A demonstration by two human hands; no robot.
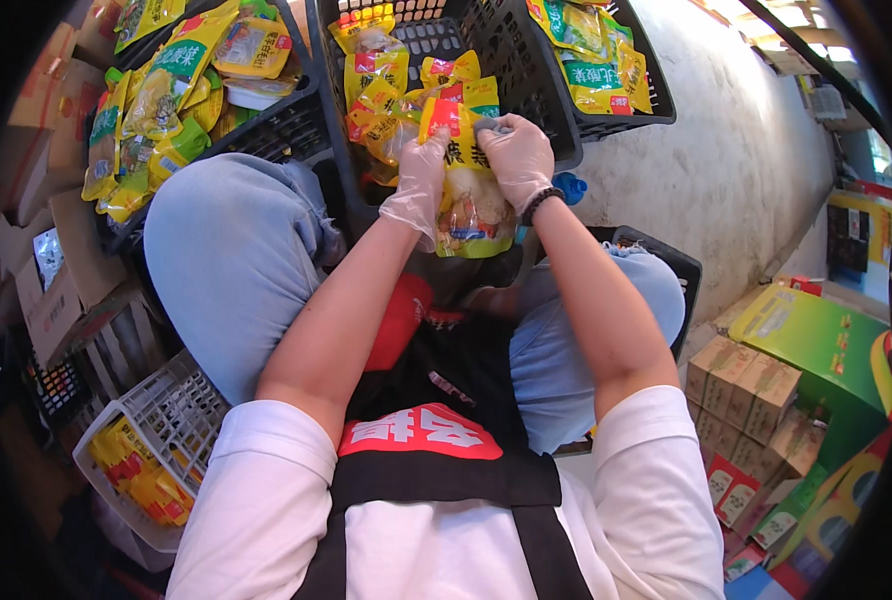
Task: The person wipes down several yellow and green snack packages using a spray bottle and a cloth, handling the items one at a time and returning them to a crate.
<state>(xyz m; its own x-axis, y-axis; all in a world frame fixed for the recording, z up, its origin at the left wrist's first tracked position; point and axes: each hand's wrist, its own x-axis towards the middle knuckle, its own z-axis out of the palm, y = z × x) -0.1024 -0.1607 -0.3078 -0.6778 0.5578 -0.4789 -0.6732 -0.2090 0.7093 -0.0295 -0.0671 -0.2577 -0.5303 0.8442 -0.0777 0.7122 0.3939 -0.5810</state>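
Observation:
A yellow plastic food pouch (476,199) with a clear window and a green lower edge hangs upright between my hands, above my lap. In a thin clear glove, my left hand (421,176) pinches its upper left side. My right hand (517,156), gloved too, grips the upper right corner, with a small grey thing (489,127), perhaps a cloth, between thumb and fingers. Just beyond stands a black plastic crate (491,45) holding several similar yellow pouches (376,71), partly hidden by my hands and the held pouch.
Black crates with yellow and green pouches stand at the left (168,82) and right (603,71). A blue bottle cap (570,187) shows beside my right wrist. Lower left is a grey plastic basket (168,409) of yellow packets, near an open cardboard box (60,277). Small cartons (746,386) are stacked at the right.

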